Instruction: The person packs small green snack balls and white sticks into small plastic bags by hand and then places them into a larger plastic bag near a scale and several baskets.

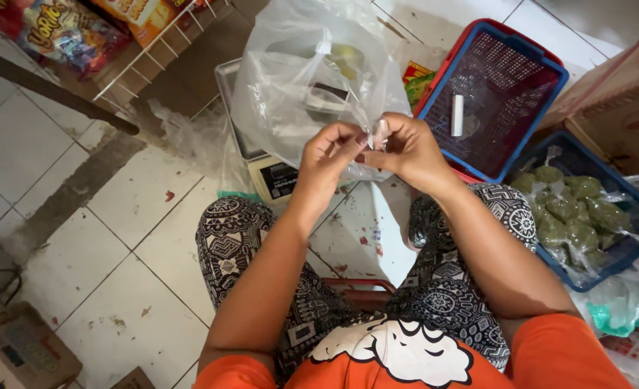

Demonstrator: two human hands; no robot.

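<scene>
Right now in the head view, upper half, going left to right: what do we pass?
Snack packets on the wire rack → clear plastic bag pinched by left hand → right hand → empty blue basket → cardboard box.

You sit over a white tiled floor [103,245], stained and flecked with red. On it stand a weighing scale [272,176], a blue mesh basket [496,94] nested in a red one, and a second blue basket [622,248] filled with green packets [571,216]. Cardboard boxes [24,349] lie at the lower left.
</scene>
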